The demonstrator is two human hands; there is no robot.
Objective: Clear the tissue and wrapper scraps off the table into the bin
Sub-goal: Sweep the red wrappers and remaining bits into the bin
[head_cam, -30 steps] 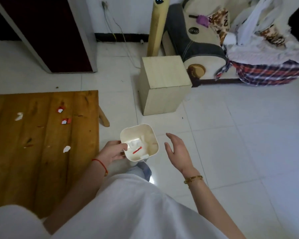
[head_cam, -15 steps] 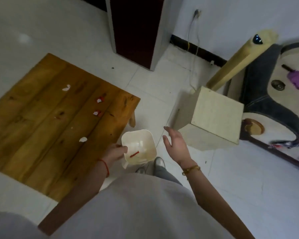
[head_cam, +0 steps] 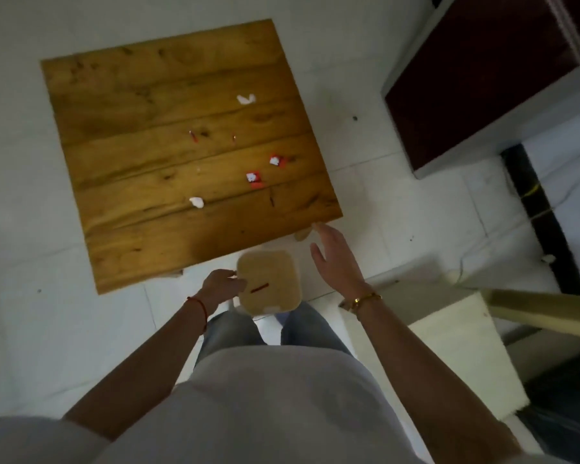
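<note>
A: While the left hand (head_cam: 223,286) pinches the rim of the bin (head_cam: 268,283) at lower centre of the frame, what should the right hand (head_cam: 335,259) do?

B: It's spread and empty, hovering just right of the bin near the corner of the surface (head_cam: 141,105). I'd bring the bin's rim up level with the near edge and sweep the scraps toward it, rather than picking each one up.

A: Which scraps are left?

B: Two crumpled white tissue bits, one at upper centre (head_cam: 246,99) and one nearer (head_cam: 196,202), two red-and-white wrapper pieces (head_cam: 255,179) right of centre, and a couple of thin red slivers (head_cam: 193,136) mid-surface. All lie apart from each other.

A: Any trouble handling them?

B: The tissue is soft and light, so a quick sweep could probably scatter it. The wrappers look flat and slick against the plank grain; the slivers may catch in the seams. The bin is smooth cream plastic, a rounded square, with a red strip (head_cam: 259,288) already inside.
</note>
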